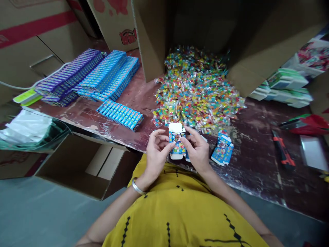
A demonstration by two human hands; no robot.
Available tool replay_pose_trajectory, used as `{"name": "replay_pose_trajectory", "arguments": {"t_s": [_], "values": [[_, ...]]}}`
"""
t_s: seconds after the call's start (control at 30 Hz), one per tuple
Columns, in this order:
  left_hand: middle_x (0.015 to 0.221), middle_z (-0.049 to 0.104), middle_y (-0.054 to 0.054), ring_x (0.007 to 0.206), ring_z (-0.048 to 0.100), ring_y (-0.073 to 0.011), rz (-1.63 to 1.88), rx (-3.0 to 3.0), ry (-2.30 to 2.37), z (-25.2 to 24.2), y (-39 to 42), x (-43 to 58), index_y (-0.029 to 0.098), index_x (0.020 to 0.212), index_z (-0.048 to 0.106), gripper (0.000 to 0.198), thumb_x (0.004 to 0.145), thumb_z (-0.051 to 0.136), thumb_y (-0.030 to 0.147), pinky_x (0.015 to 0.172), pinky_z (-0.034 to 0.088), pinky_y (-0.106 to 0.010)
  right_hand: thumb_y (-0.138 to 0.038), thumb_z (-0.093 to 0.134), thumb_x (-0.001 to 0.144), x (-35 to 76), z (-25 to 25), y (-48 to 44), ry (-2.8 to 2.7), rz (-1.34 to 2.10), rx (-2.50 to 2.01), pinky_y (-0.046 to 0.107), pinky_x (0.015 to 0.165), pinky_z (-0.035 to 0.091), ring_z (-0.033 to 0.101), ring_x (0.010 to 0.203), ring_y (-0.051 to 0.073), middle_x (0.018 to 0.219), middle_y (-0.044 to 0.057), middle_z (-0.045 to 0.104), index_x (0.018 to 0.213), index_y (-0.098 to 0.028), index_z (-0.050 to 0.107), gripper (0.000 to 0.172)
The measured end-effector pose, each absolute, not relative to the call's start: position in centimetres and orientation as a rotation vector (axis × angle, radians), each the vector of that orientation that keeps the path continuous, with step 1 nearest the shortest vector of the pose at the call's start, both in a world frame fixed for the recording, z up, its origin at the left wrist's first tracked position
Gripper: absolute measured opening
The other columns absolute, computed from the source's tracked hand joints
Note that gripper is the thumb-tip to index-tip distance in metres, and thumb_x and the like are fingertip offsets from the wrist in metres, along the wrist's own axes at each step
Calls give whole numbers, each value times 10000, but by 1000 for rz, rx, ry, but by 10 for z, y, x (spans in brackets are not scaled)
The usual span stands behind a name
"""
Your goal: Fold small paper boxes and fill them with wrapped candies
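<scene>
Between my two hands is a small blue printed carton (177, 145) with white end flaps sticking out at top and bottom. My left hand (158, 151) grips its left side, thumb across the front. From the right, my right hand (197, 149) holds the same carton with thumb and fingers. Part of another blue carton shows behind my right hand. Further right on the table lies a flat blue carton (222, 149). Just beyond my hands spreads a large heap of small clear packets of colourful sweets (197, 92).
Left stand a row of blue boxes (120, 114), blue stacks (102, 73) and purple stacks (69, 75). An opened cardboard box (77, 171) sits below the table edge. Right lie a red-and-black cutter knife (282, 149), a red item (308, 124) and green-white cartons (285, 85).
</scene>
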State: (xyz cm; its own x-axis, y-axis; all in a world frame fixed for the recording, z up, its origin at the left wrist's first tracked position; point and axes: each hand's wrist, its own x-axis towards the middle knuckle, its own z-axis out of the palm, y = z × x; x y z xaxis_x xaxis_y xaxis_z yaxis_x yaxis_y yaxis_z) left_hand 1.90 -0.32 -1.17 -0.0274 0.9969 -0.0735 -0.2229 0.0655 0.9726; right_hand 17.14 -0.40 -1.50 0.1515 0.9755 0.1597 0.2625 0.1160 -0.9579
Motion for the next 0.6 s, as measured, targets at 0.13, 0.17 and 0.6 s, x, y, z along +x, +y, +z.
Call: {"name": "replay_pose_trajectory", "arguments": {"t_s": [0.13,0.17,0.6], "values": [[1122,625,-37,871,639,-133,1151,1055,1014,-10,-3,12,261,1340,551,566,819,771,281,790,536,-248,-412,667,895,167,-22,1,-1293,849,-1312,297,658,487,562,672,151,827,-6,629,1210,-280,670,342],[1127,634,-42,875,638,-137,1118,1074,1000,-10,-2,9,248,1325,574,526,833,757,287,797,535,-251,-419,656,901,167,-23,1,-1310,865,-1309,300,656,489,564,671,153,834,-3,626,1198,-282,670,327],[1113,672,-55,871,667,-154,1000,1061,973,-11,4,-5,194,1138,629,359,814,765,269,765,548,-260,-397,645,908,169,-23,8,-1365,940,-1243,353,859,527,660,980,214,1055,62,685,876,-239,587,172]]}}
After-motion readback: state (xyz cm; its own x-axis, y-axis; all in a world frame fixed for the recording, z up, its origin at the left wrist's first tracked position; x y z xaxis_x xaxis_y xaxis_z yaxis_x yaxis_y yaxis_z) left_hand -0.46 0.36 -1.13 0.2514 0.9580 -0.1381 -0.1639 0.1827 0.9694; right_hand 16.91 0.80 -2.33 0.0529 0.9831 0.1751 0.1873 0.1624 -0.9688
